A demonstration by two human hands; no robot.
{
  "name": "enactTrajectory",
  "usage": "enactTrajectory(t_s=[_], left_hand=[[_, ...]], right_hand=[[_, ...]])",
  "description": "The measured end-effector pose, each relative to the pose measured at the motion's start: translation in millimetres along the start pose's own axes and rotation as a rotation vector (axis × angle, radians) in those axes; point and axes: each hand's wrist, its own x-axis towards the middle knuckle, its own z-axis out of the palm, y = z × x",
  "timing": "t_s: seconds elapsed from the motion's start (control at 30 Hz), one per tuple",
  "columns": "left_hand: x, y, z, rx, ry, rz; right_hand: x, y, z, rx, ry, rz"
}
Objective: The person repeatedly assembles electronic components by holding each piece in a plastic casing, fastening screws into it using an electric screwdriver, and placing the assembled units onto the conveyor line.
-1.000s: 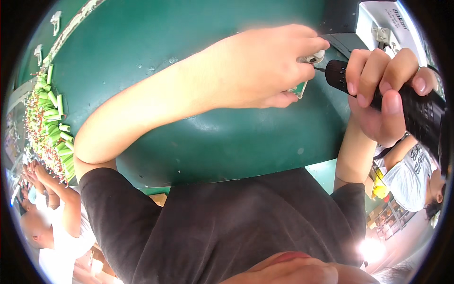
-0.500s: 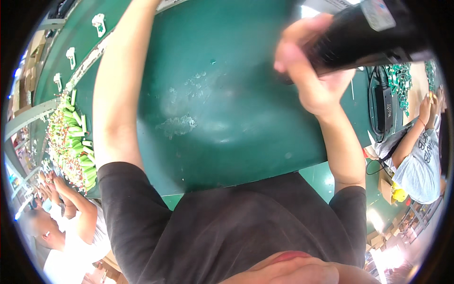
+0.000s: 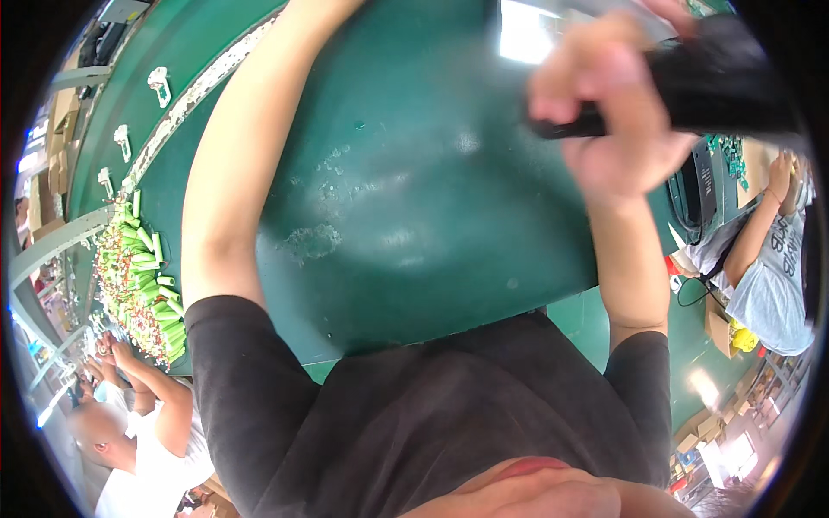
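My right hand, smeared by motion, is closed around the narrower end of a bulky black object. Its exact kind I cannot make out. The object is raised over the right side of the green table and reaches toward the right rim of the view. My left forearm stretches across the table's left part and leaves at the top edge, so the left hand is out of sight. Above the black object, blurred fingers show at the top edge; whose they are I cannot tell.
Light-green cylindrical cells with wires are heaped at left. White plastic parts stand beyond a worn ledge. A black power adapter and green circuit boards lie at right. Co-workers sit at left and right.
My right hand has shifted slightly right and down with the black object, which has turned so its silver label no longer shows. My left forearm leans further right. Blurred fingers now show at the top.
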Motion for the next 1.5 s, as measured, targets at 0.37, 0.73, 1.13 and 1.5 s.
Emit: enactTrajectory(t_s=[0.37,0.73,1.13,1.5], left_hand=[[-141.5,129.5,-65.3,-0.171,-0.136,0.221],[-152.2,128.3,-64.5,-0.474,-0.090,0.017],[-158.1,120.9,-58.5,-0.657,-0.157,0.064],[-161.2,120.1,-57.2,-0.668,-0.131,0.059]], right_hand=[[55.7,-27.4,-13.3,-0.697,-0.112,-0.563],[8.5,-24.9,11.6,-0.687,-0.055,-0.107],[5.6,22.8,1.8,-0.413,-0.176,-0.165],[-11.9,33.8,6.2,-0.409,-0.127,-0.118]])
